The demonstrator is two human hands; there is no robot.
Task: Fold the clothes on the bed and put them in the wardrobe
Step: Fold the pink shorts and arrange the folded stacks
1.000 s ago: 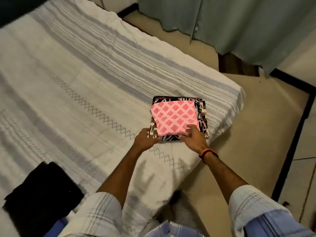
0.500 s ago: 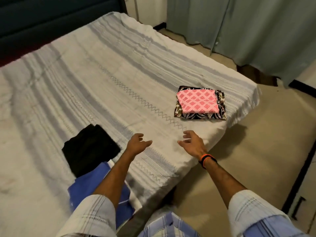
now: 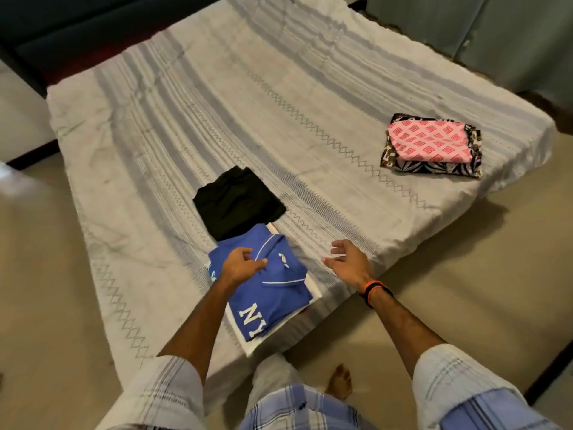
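Left hand [image 3: 240, 265] is down on the folded blue shirt [image 3: 269, 293] at the near edge of the bed [image 3: 148, 125], fingers loosely curled, a grip not clearly visible. Right hand [image 3: 348, 264] hovers just right, fingers spread, holding nothing. Black garment [image 3: 237, 202] lies just beyond; the pink folded cloth [image 3: 429, 141] tops a patterned stack far right.

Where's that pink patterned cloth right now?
The pink cloth lies folded on a dark patterned cloth near the bed's far right corner, well away from both hands.
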